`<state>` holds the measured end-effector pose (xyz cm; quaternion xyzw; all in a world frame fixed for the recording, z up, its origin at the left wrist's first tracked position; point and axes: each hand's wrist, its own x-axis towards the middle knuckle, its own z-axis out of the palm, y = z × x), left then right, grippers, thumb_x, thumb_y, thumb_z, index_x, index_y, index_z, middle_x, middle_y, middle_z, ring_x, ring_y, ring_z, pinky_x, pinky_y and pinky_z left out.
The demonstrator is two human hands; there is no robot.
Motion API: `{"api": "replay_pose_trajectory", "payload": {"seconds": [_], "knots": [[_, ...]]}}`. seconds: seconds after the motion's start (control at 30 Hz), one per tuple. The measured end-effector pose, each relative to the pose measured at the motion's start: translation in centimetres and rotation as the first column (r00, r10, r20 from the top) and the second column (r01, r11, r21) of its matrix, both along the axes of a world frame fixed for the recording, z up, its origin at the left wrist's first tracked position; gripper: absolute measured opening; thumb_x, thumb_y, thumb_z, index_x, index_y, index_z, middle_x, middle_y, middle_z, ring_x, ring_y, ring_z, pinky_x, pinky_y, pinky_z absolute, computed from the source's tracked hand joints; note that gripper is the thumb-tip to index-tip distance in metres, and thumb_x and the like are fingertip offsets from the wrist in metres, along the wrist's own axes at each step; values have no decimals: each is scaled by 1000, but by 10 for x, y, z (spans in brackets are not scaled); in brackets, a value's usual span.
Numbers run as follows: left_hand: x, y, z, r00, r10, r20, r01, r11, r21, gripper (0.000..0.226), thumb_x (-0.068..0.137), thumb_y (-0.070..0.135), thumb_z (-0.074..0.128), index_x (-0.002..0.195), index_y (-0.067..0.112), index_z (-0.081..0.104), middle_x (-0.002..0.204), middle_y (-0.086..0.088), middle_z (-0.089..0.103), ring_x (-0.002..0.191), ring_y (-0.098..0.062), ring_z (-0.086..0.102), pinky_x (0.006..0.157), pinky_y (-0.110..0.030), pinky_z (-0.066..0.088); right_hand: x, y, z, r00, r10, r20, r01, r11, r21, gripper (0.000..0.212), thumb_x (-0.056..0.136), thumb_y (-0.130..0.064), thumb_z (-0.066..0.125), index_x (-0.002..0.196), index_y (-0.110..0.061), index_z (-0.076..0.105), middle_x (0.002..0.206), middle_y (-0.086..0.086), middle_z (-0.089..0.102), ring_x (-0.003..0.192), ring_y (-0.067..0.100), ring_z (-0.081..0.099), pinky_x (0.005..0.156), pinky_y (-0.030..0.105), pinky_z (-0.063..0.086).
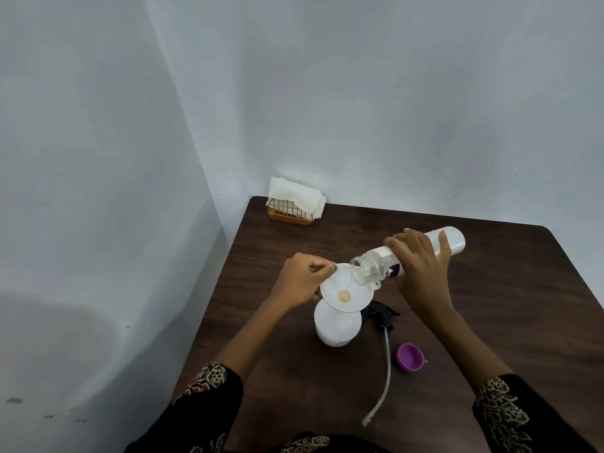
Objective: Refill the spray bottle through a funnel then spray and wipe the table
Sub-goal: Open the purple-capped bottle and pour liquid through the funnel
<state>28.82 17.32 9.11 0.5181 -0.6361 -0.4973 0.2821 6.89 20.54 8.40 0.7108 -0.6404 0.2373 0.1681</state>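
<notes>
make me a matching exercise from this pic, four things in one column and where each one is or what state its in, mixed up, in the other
Things
1. funnel
2. purple cap
3. spray head
4. refill bottle

Places or states
A. lying on the table with its tube stretched toward the near edge
B. tipped over, open mouth down, gripped by the right hand
C. seated in the neck of the white spray bottle, rim pinched by the left hand
D. lying on the table, open side showing

Pairs: 1-C, 2-D, 3-A, 4-B
</notes>
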Motion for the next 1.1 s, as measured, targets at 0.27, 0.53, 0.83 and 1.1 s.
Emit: {"api": "replay_pose_trajectory", "payload": {"seconds": [0.27, 0.53, 0.83, 1.1], "knots": [[0, 0, 0, 1000, 0, 4, 0, 1000, -3, 20, 91, 21, 61, 105, 13, 73, 93, -4, 74, 80, -18, 71, 50, -20, 54, 0, -1, 1, 1000, 0, 1, 0, 1000, -6, 61, 54, 8, 79, 103, -17, 54, 101, 8, 64, 111, 33, 58, 100, 70, 23], [1, -1, -1, 1000, -1, -6, 1, 1000, -5, 20, 91, 21, 61, 104, 13, 73, 91, -5, 74, 79, -18, 71, 49, -20, 53, 0, -1, 0, 1000, 0, 3, 0, 1000, -2, 63, 55, 6, 79, 105, -19, 51, 102, 7, 64, 112, 32, 57, 101, 69, 22], [0, -1, -2, 1000, -4, 0, 4, 1000, -2, 19, 91, 20, 61, 104, 13, 73, 88, -3, 73, 76, -20, 70, 51, -24, 55, 2, 0, 2, 999, 7, 32, -7, 1000, -6, 58, 55, 6, 79, 103, -16, 56, 101, 8, 64, 111, 34, 57, 101, 68, 20], [0, -1, -2, 1000, -5, 3, 5, 1000, 3, 19, 91, 21, 61, 104, 13, 73, 88, -4, 73, 71, -16, 69, 48, -21, 52, 2, 0, 2, 999, 16, 32, -16, 1000, -11, 60, 53, 4, 81, 102, -17, 55, 100, 8, 64, 110, 34, 58, 101, 69, 21]]}}
